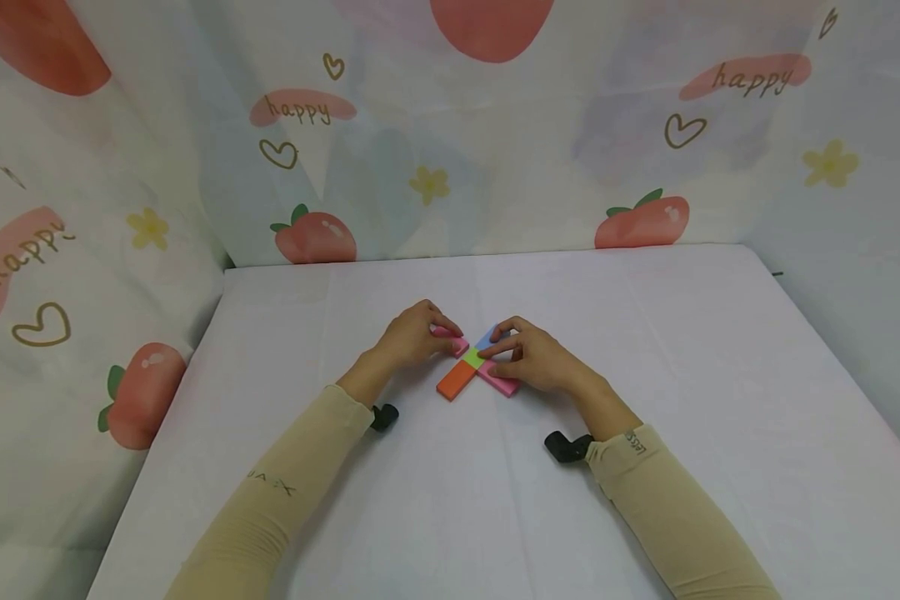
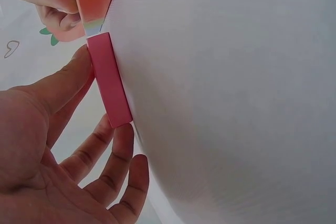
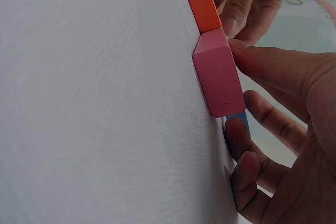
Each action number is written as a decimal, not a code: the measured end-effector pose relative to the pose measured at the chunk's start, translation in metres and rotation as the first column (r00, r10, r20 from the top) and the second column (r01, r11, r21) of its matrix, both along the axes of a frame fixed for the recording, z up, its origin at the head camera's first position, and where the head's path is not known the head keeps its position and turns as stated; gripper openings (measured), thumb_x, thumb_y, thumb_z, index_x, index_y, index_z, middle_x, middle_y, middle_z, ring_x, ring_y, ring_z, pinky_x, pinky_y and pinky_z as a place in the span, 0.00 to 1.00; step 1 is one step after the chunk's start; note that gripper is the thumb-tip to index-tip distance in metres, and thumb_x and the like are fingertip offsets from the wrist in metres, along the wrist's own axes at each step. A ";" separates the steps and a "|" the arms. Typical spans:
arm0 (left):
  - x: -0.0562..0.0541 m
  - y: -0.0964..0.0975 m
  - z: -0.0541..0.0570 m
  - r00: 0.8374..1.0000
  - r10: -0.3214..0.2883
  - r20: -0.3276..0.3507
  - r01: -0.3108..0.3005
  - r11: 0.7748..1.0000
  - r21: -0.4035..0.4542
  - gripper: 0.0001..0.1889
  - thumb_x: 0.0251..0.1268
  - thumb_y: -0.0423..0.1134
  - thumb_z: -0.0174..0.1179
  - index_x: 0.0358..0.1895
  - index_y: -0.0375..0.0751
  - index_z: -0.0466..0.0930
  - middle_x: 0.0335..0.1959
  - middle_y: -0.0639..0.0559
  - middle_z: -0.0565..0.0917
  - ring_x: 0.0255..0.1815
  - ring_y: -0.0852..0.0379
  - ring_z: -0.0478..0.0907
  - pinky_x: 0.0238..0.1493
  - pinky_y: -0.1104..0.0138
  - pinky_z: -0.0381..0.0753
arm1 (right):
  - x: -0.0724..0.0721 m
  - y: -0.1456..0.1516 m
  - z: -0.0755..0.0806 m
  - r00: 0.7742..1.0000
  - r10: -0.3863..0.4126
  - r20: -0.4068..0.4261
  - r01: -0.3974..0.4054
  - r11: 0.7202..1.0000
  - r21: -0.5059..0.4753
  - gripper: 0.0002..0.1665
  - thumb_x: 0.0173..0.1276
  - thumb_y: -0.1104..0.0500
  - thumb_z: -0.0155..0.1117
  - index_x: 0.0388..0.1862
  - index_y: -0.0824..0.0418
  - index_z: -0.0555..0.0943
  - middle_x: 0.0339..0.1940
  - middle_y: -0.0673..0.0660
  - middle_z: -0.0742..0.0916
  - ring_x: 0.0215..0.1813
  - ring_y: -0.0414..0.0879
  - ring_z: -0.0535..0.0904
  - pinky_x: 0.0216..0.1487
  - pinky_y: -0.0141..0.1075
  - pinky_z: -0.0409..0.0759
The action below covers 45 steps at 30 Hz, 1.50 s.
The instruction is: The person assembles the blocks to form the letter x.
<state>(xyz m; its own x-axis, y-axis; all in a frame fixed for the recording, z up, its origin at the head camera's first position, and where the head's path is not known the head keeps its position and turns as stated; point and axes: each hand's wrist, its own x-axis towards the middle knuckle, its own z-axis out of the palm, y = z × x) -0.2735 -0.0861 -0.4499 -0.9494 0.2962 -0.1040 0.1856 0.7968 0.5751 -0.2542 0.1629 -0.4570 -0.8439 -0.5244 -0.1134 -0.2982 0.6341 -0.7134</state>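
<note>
My left hand pinches a pink block between thumb and fingers. In the left wrist view this pink block has the thumb at its upper end and fingertips at its lower end. A small green block lies at the centre of a cross shape. An orange block points toward the near left. A second pink block points toward the near right, and a blue block is partly hidden behind my right hand. The right thumb touches the second pink block; its spread fingers rest around the green and blue blocks.
The blocks lie on a white-covered table. Patterned cloth hangs along the back and sides. Black wrist devices stick out by both sleeves.
</note>
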 end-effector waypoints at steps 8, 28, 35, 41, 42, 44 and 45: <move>0.000 0.002 -0.001 1.000 -0.003 0.003 0.003 1.000 -0.013 0.10 0.65 0.46 0.73 0.49 0.57 0.92 0.48 0.55 0.78 0.52 0.55 0.76 0.54 0.60 0.76 | 0.000 0.000 -0.001 1.000 0.004 -0.019 -0.004 1.000 0.013 0.16 0.69 0.52 0.74 0.55 0.48 0.90 0.66 0.51 0.77 0.45 0.46 0.77 0.47 0.39 0.74; 0.002 0.004 -0.002 1.000 -0.018 0.004 0.018 1.000 -0.002 0.12 0.64 0.48 0.74 0.49 0.57 0.92 0.49 0.55 0.78 0.53 0.55 0.75 0.55 0.60 0.78 | 0.001 0.000 -0.001 1.000 0.000 -0.001 0.000 1.000 0.006 0.15 0.69 0.53 0.74 0.54 0.48 0.90 0.66 0.51 0.76 0.46 0.47 0.76 0.47 0.39 0.74; 0.004 0.005 -0.001 1.000 -0.023 -0.007 0.023 1.000 -0.012 0.11 0.65 0.48 0.73 0.49 0.57 0.92 0.49 0.55 0.78 0.53 0.55 0.75 0.55 0.60 0.78 | 0.000 0.000 -0.001 1.000 0.004 -0.005 -0.004 1.000 0.002 0.16 0.69 0.53 0.74 0.54 0.48 0.90 0.66 0.51 0.76 0.46 0.47 0.76 0.48 0.39 0.74; 0.004 0.005 -0.001 1.000 -0.017 -0.007 0.017 1.000 -0.018 0.12 0.65 0.49 0.73 0.50 0.57 0.92 0.49 0.55 0.78 0.52 0.55 0.75 0.54 0.60 0.77 | 0.000 0.000 0.001 1.000 -0.003 -0.004 0.003 1.000 0.006 0.16 0.69 0.52 0.74 0.54 0.48 0.90 0.66 0.51 0.76 0.46 0.48 0.76 0.47 0.39 0.74; 0.004 0.006 -0.001 1.000 -0.018 -0.006 0.018 1.000 -0.018 0.12 0.65 0.48 0.73 0.50 0.57 0.92 0.49 0.55 0.78 0.52 0.55 0.75 0.54 0.60 0.77 | 0.000 0.000 0.001 1.000 -0.004 -0.004 0.004 1.000 0.007 0.16 0.69 0.52 0.74 0.54 0.48 0.90 0.66 0.51 0.76 0.47 0.48 0.76 0.47 0.39 0.74; 0.004 0.006 -0.001 1.000 -0.019 -0.006 0.019 1.000 -0.018 0.12 0.65 0.48 0.73 0.50 0.57 0.92 0.49 0.54 0.78 0.52 0.55 0.75 0.55 0.60 0.77 | 0.000 0.000 0.001 1.000 -0.008 0.000 0.008 1.000 0.009 0.16 0.69 0.52 0.74 0.54 0.48 0.90 0.66 0.51 0.76 0.47 0.48 0.76 0.47 0.39 0.74; 0.004 0.006 -0.001 1.000 -0.018 -0.006 0.018 1.000 -0.017 0.12 0.65 0.48 0.73 0.50 0.57 0.92 0.49 0.54 0.78 0.52 0.55 0.75 0.55 0.60 0.77 | 0.000 0.000 0.001 1.000 -0.011 0.002 0.011 1.000 0.009 0.16 0.69 0.52 0.74 0.54 0.48 0.90 0.66 0.51 0.76 0.47 0.48 0.76 0.47 0.39 0.74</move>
<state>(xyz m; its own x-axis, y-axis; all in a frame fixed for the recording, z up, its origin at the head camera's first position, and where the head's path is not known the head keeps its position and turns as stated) -0.2694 -0.0804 -0.4508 -0.9444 0.3119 -0.1037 0.2036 0.8028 0.5604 -0.2539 0.1631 -0.4562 -0.8491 -0.5145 -0.1200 -0.2899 0.6437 -0.7082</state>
